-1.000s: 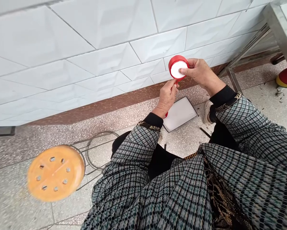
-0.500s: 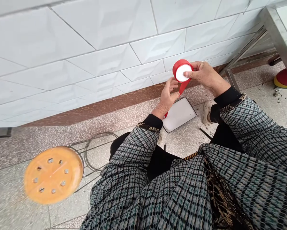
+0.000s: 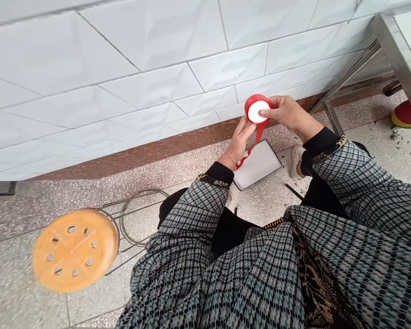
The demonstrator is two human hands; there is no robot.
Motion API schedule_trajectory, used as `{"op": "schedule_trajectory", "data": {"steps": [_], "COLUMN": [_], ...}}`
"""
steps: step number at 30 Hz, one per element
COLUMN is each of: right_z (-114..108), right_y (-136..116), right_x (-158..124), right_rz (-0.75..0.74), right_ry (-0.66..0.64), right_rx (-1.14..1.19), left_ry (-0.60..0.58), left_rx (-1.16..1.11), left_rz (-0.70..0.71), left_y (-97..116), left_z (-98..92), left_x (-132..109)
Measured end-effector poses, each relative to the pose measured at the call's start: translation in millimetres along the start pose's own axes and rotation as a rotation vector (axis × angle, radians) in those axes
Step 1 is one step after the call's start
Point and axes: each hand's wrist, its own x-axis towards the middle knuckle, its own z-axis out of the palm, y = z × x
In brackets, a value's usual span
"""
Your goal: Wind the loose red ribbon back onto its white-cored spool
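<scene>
My right hand (image 3: 284, 112) pinches a roll of red ribbon (image 3: 251, 103) with a white round face, thumb pressed on that face. From below left, the fingers of my left hand (image 3: 238, 142) close against the roll's lower edge; some fingertips are hidden behind it. A loose red strip (image 3: 260, 132) hangs off the roll between my hands and twists down past my left wrist. Beneath it, a white rectangular panel or shallow box (image 3: 260, 167) with a dark edge lies on the floor.
An orange round seat (image 3: 75, 249) with holes, on a metal wire frame, is at left. The white tiled wall (image 3: 150, 87) runs ahead. A metal-legged table (image 3: 390, 34) stands at right, near a red and yellow object (image 3: 406, 114). A dark stick (image 3: 294, 192) and scraps lie on the floor.
The roll and my right hand have come down slightly and to the left. My left hand has closed in on the roll's lower edge. More of the loose red strip now shows, hanging in twists.
</scene>
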Motion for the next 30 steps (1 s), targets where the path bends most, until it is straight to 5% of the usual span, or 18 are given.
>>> {"op": "schedule_trajectory", "data": {"steps": [3, 9, 15, 30], "right_z": [0, -3, -6, -19], "right_y": [1, -7, -8, 27], "right_x": [0, -5, -8, 11], "right_rz": [0.012, -0.013, -0.019, -0.054], "right_ry": [-0.015, -0.045, -0.05, -0.11], "right_rx": [0.021, 0.019, -0.04, -0.352], "left_ry": [-0.064, 0.07, 0.066, 0.028], "left_rx": [-0.153, -0.371, -0.419, -0.438], "left_rz": [-0.155, -0.318, -0.513, -0.622], "left_y": [4, 22, 44, 46], "left_z": [0.7, 1.6, -3.5, -21.1], "left_x": [-2, -3, -5, -4]}}
